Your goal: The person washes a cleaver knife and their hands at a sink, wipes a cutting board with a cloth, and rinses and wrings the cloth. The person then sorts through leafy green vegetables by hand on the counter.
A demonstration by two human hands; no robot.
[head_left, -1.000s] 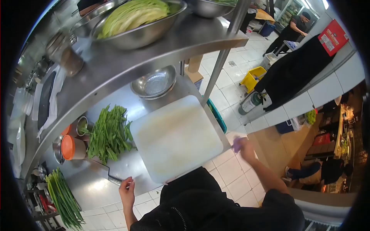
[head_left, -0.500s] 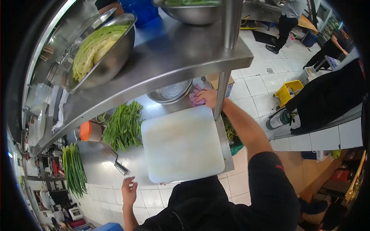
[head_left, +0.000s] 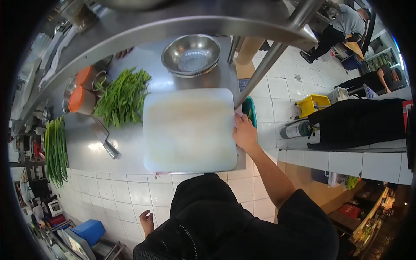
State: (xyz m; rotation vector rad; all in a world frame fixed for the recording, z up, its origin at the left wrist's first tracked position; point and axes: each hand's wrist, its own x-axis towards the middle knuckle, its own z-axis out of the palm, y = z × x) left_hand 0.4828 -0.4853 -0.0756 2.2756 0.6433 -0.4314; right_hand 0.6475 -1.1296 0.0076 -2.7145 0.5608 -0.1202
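My right hand (head_left: 245, 132) is closed on a purple cloth (head_left: 237, 116), mostly hidden beneath it, at the right edge of the white cutting board (head_left: 190, 130). Low beside my body hangs my left hand (head_left: 147, 221), its fingers curled but apart, with nothing in them. Leafy greens (head_left: 122, 96) lie left of the board. A knife (head_left: 105, 141) rests on the steel table (head_left: 82, 154), its handle toward the front edge. Behind the board stand stacked metal bowls (head_left: 191, 56).
Orange-lidded containers (head_left: 82, 99) stand left of the greens, and green onions (head_left: 55, 149) overhang the table's left end. A steel shelf (head_left: 173, 27) and its post (head_left: 264, 71) rise above the back. Two people (head_left: 346, 24) are at the upper right.
My right hand has come from the board's back right corner down to its right edge with the cloth. The view has shifted, showing the bowls fully. My left hand remains low.
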